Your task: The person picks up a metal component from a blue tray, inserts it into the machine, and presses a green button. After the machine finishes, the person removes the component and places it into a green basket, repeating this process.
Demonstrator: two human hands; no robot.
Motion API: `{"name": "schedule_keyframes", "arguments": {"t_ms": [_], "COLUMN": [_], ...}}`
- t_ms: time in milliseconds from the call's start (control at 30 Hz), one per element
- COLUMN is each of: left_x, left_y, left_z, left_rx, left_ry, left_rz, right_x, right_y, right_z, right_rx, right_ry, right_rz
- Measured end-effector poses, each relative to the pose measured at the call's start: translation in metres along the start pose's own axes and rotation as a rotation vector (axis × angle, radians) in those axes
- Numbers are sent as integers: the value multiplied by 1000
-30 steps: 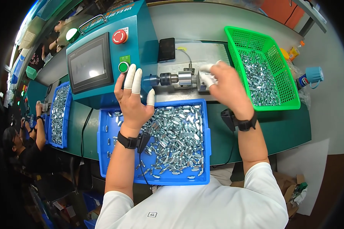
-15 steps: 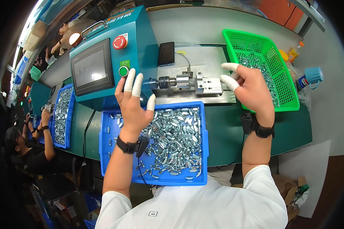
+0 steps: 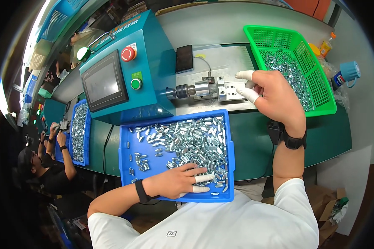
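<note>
My left hand (image 3: 182, 181) reaches over the near side of a blue tray (image 3: 131, 176). Its fingers lie stretched out and a little apart on a heap of small shiny metal fittings (image 3: 195, 139); white finger cots cover some fingertips. By the right end of a metal clamp block (image 3: 232, 90) is my right hand (image 3: 274, 93), its capped thumb and forefinger held apart with nothing visible between them. Left of the block, a metal cylinder (image 3: 202, 89) lines up with a dark chuck (image 3: 183, 91) on the teal machine (image 3: 160, 62). The right hand's remaining fingers are partly hidden.
A green basket (image 3: 326, 93) of similar fittings stands at the right. The machine carries a screen (image 3: 104, 83), a red emergency button (image 3: 128, 53) and a green button (image 3: 136, 84). Behind the fixture lies a phone (image 3: 184, 58). A co-worker (image 3: 41, 166) sits at far left near another blue tray.
My left hand has left the green button's area and come down onto the fittings in the tray. My right hand stays by the clamp block. The machine's lamp has turned from orange to green.
</note>
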State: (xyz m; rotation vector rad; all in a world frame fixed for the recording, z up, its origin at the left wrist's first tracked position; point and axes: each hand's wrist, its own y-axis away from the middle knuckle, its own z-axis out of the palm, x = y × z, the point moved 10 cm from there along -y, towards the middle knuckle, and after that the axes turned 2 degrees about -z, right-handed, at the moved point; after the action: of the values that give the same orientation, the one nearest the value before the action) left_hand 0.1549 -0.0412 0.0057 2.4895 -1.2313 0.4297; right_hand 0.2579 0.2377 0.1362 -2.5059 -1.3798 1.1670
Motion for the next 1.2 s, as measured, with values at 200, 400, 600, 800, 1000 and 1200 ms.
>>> {"name": "schedule_keyframes", "arguments": {"t_ms": [200,400,600,800,1000,1200], "left_x": [-6,-20,-26,-26,-69,-98], "left_y": [0,-6,-9,-11,-25,-38], "left_z": [16,7,-1,-5,-23,-62], "left_rx": [6,37,87,133,205,287], "left_ry": [-76,-214,-295,-350,-380,-343], "left_rz": [79,104,130,117,-14,-125], "right_x": [-3,-9,-10,-5,-14,-12], "right_y": [3,3,3,4,6,8], "right_z": [2,4,1,1,-4,-7], "right_rx": [-16,-21,-24,-3,23,16], "right_ry": [-8,-1,-15,30,-8,-1], "right_rz": [-24,-46,-27,-81,-123,-94]}}
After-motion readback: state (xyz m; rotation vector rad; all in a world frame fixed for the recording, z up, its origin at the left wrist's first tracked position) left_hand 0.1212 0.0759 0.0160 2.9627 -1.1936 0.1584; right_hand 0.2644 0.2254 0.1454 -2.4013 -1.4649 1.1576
